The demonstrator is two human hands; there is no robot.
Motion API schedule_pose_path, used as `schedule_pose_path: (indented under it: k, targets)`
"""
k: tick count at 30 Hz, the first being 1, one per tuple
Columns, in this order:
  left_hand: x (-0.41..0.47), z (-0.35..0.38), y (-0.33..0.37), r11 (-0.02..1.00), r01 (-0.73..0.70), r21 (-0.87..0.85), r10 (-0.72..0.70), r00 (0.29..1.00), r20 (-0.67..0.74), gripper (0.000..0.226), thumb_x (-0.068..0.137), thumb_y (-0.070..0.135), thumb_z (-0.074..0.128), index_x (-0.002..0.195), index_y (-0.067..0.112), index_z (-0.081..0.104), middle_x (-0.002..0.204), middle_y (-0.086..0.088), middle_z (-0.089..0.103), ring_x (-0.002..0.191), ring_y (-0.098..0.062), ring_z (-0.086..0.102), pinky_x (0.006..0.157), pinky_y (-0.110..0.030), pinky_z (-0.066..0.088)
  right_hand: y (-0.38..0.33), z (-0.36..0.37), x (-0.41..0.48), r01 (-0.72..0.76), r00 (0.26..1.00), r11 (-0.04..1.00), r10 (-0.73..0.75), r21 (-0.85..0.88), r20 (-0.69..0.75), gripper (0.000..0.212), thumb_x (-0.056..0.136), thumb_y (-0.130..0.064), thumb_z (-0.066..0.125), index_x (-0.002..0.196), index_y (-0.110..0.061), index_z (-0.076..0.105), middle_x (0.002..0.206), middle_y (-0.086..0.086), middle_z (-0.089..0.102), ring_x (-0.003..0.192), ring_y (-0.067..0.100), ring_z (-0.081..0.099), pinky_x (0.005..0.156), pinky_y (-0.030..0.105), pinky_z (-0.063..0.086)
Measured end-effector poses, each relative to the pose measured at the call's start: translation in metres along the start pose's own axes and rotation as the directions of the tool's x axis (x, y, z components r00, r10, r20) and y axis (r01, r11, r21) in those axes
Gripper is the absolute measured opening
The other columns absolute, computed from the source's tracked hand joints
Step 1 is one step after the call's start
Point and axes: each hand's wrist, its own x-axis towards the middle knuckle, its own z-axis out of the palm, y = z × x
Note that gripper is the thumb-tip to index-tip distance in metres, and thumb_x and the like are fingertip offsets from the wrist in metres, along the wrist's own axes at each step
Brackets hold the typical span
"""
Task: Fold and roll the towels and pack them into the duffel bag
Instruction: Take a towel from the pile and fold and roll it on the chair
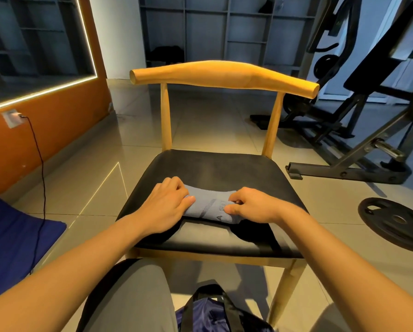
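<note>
Blue towel (210, 207) on chair seat (215, 168)

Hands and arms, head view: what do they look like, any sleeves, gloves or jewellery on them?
Both are bare. The left hand and right hand wear no gloves, and no rings show. The left forearm and right forearm are uncovered all the way to the frame edge: no sleeve, watch or wristband is in view.

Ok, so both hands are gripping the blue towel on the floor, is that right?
Not quite. The head view shows the left hand and the right hand gripping the blue towel on the black seat of the chair, not on the floor.
</note>
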Motion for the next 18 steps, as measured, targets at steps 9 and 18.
schedule_pose_path:
  k: [9, 18]
  targets:
    - [0.031, 0.004, 0.005, 0.981, 0.192, 0.022, -0.192, 0.981, 0.003, 0.034, 0.105, 0.048, 0.034, 0.112, 0.021, 0.054, 0.111, 0.001, 0.054, 0.099, -0.019, 0.048, 0.088, -0.038, 0.044, -0.013, 0.021, 0.005, 0.069, 0.874, 0.960, -0.189, -0.272, -0.448, 0.015, 0.100, -0.026, 0.058, 0.110, -0.024, 0.069, 0.105, -0.004, 0.062, 0.098, 0.019, 0.056, 0.086, 0.036, 0.047]
    - [0.048, 0.012, 0.004, 0.968, 0.243, 0.063, -0.240, 0.969, -0.058, 0.044, 0.108, 0.040, 0.029, 0.089, 0.016, 0.062, 0.097, -0.004, 0.061, 0.090, -0.022, 0.050, 0.076, -0.038, 0.040, 0.003, 0.047, 0.018, 0.016, 0.848, 0.959, -0.162, -0.282, -0.504, 0.045, 0.105, -0.045, 0.033, 0.091, -0.022, 0.069, 0.097, -0.005, 0.065, 0.088, 0.019, 0.055, 0.081, 0.037, 0.043]
